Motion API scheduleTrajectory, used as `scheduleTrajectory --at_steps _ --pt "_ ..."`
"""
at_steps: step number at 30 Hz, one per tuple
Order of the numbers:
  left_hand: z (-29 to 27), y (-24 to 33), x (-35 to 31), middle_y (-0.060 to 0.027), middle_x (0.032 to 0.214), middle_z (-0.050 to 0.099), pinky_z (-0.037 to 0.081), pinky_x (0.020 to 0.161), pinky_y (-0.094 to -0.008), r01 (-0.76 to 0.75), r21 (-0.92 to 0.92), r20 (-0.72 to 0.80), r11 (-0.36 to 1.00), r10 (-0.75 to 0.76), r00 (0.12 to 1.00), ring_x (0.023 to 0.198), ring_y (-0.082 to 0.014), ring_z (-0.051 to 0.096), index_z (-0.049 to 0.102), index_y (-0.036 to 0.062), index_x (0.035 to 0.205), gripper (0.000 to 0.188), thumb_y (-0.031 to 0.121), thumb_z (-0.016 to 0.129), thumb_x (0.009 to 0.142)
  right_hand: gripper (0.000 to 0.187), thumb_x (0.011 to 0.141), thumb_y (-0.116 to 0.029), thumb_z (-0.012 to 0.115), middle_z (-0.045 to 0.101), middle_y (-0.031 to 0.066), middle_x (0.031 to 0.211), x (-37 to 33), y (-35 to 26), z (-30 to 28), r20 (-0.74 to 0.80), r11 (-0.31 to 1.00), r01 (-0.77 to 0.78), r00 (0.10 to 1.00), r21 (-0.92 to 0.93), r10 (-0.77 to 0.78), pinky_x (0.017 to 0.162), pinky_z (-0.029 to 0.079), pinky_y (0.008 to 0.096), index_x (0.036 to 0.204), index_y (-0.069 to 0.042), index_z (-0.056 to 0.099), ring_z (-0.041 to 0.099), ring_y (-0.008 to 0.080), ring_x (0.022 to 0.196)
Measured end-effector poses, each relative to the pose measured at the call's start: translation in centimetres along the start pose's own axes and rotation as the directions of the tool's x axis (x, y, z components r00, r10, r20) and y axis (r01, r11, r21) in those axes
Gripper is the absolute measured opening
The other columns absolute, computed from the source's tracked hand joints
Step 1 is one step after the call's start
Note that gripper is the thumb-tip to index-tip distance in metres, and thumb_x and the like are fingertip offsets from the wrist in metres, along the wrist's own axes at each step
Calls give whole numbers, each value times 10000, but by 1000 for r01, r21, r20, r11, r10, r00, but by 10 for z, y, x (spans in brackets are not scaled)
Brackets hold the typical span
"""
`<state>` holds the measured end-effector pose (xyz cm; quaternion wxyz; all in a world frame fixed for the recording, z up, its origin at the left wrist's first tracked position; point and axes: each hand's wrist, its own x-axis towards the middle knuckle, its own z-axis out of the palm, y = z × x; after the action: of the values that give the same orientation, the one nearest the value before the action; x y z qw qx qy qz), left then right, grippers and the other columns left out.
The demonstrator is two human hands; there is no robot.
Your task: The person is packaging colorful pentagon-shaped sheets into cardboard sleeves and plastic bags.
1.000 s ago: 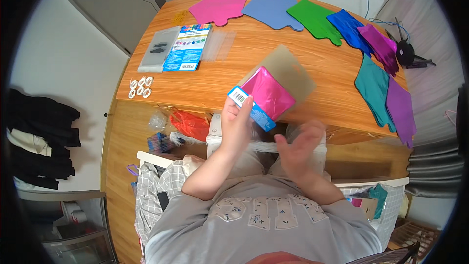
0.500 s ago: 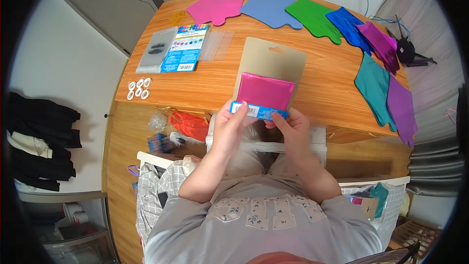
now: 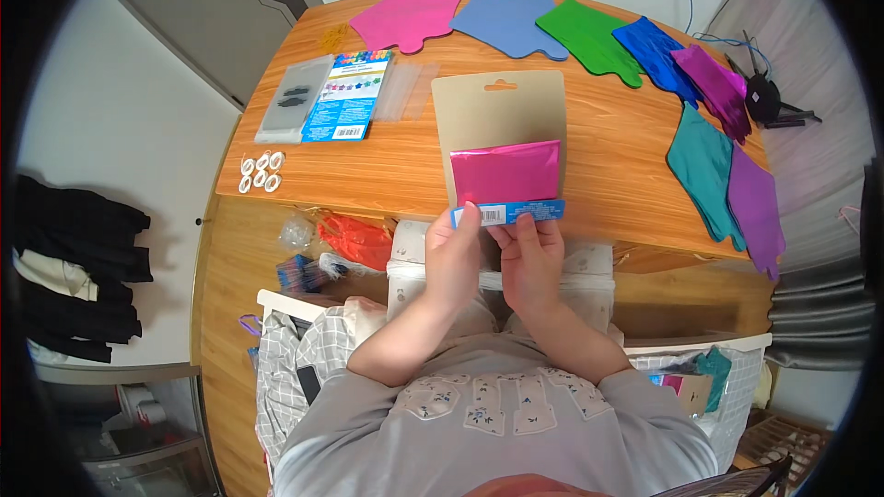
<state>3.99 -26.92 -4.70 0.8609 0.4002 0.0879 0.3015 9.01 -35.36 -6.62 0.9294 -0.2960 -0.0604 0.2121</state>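
Note:
Between both hands I hold a tan cardboard packaging card [image 3: 498, 112] with a hang hole at its top. A folded shiny magenta foil sheet [image 3: 506, 173] lies against the card's lower half. Along the bottom edge runs a blue printed strip [image 3: 543, 212] with a barcode. My left hand [image 3: 453, 256] is closed on the strip's left end, its thumb on top. My right hand [image 3: 534, 264] pinches the strip near its middle, thumb in front and the other fingers partly hidden behind. The card is held over the table's near edge.
Flat foil shapes arc around the wooden table [image 3: 322, 161]: pink [image 3: 405, 18], light blue, green [image 3: 594, 41], blue, magenta, teal [image 3: 704, 175] and purple. At left lie a blue printed card [image 3: 345, 97], clear sleeves and several white ribbon rolls [image 3: 261, 170]. A black stand [image 3: 762, 97] sits far right.
The card has turned more upright and shifted slightly. My right hand has moved left and inward along the blue strip, closer to my left hand.

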Motion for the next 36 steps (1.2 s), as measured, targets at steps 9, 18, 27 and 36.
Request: scheduleTrajectory --at_steps 9,18,27,36 --pt "13 22 23 -69 1341 571 375 1043 -327 -447 417 30 791 479 877 1283 -178 473 618 17 1286 359 135 686 954 186 1019 -106 620 710 82 1139 12 -18 -8 138 982 116 986 -150 -95 875 604 342 1192 -40 637 705 180 987" --pt "14 107 53 -61 963 727 459 848 -329 -503 780 501 372 109 859 925 -183 604 782 103 963 152 136 819 818 150 995 -74 653 725 68 1073 5 -22 -17 204 908 276 954 -314 -219 864 571 317 1134 -20 675 689 144 944" --pt "10 99 51 -27 826 723 449 818 -328 -410 807 390 426 137 911 850 -171 607 778 89 891 97 154 810 828 138 987 -69 664 728 67 1056 2 -26 -16 207 879 261 959 -398 -191 844 550 291 1111 -12 687 674 118 932" --pt "37 104 39 -24 827 688 373 862 -342 -542 835 543 -100 312 779 872 -190 594 764 113 906 114 211 782 850 174 981 -38 675 727 55 1061 0 -24 -15 237 902 197 965 -384 -110 878 511 247 1145 18 682 652 83 959"
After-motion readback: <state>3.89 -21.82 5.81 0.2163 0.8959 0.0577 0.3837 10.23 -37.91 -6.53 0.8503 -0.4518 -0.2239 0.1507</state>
